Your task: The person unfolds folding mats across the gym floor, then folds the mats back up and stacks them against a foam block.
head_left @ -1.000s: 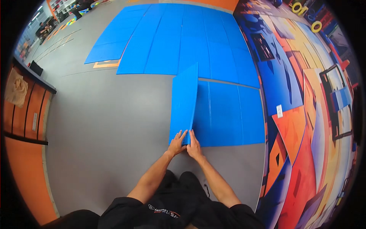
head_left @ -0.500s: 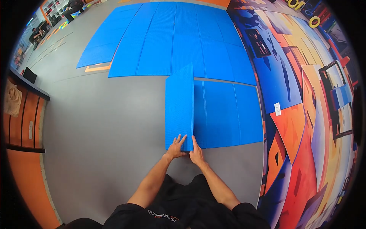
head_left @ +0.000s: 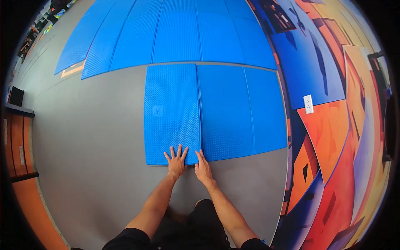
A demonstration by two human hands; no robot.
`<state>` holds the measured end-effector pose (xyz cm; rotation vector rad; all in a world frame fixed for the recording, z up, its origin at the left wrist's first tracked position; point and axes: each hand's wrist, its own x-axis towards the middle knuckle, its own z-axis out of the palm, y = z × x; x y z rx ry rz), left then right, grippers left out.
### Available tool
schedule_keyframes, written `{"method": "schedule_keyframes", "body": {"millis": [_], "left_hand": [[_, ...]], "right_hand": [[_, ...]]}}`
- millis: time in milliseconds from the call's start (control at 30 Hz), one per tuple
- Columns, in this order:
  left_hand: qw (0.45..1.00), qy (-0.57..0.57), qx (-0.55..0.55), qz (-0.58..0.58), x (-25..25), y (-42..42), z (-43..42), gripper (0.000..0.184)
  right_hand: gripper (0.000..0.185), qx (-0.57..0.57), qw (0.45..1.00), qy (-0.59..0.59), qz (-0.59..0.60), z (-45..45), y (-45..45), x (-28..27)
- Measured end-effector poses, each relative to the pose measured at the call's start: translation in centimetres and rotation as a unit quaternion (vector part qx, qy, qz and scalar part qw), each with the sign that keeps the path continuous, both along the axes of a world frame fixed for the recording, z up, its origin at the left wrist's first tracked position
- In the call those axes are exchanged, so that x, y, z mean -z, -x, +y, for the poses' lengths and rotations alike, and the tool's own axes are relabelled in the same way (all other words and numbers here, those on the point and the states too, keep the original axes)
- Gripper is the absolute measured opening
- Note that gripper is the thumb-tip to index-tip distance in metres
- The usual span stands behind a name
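A blue textured folding mat (head_left: 225, 108) lies on the grey floor in front of me. Its left panel (head_left: 173, 91) is flat, with a thick raised edge where it meets the part to the right. My left hand (head_left: 177, 163) rests on that panel's near edge, fingers spread and palm down. Just right of it, my right hand (head_left: 203, 167) grips the near corner by the raised edge, its fingers close together. The right thumb and whatever lies under the panel are hidden.
More blue mats (head_left: 179, 37) lie side by side beyond a narrow gap. A colourful painted wall (head_left: 329, 137) with a white socket (head_left: 308, 104) runs along the right. Orange wooden furniture (head_left: 21, 146) stands at the left, on the grey floor (head_left: 91, 137).
The left panel, tilted up half a second ago, now lies flat. My left hand has gone from the panel's edge to spread fingers on top. The camera view has shifted forward and right.
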<state>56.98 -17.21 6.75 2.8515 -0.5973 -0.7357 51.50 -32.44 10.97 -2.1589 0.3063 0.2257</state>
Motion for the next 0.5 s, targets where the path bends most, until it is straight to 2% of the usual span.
{"method": "schedule_keyframes", "body": {"millis": [33, 67, 167, 200, 433, 467, 500], "left_hand": [[1.0, -0.021, 0.005, 0.008, 0.9, -0.1, 0.0, 0.107], [0.999, -0.034, -0.02, 0.009, 1.8, -0.3, -0.2, 0.108], [0.996, -0.081, 0.002, -0.026, 2.9, -0.3, -0.4, 0.111], [0.994, -0.099, 0.013, -0.045, 3.3, -0.2, -0.4, 0.113], [0.984, -0.11, 0.113, -0.087, 4.3, -1.3, 0.5, 0.109], [0.973, -0.114, 0.174, -0.096, 4.1, -1.9, 0.8, 0.089], [0.967, -0.13, 0.194, -0.106, 4.4, -1.9, 0.9, 0.082]], "right_hand": [[0.078, -0.009, 1.0, 0.003, 0.019, -0.6, 0.6, 1.5], [0.092, -0.048, 0.996, 0.046, 0.062, -1.2, 0.9, 3.0], [0.101, -0.142, 0.957, 0.201, 0.152, -2.1, 0.2, 3.7], [0.104, -0.155, 0.949, 0.22, 0.164, -2.4, 0.0, 4.6], [0.099, -0.167, 0.947, 0.221, 0.165, -3.7, -0.2, 6.0], [0.097, -0.168, 0.949, 0.209, 0.167, -4.0, -0.4, 6.0], [0.098, -0.174, 0.95, 0.194, 0.174, -4.4, -0.6, 5.7]]}}
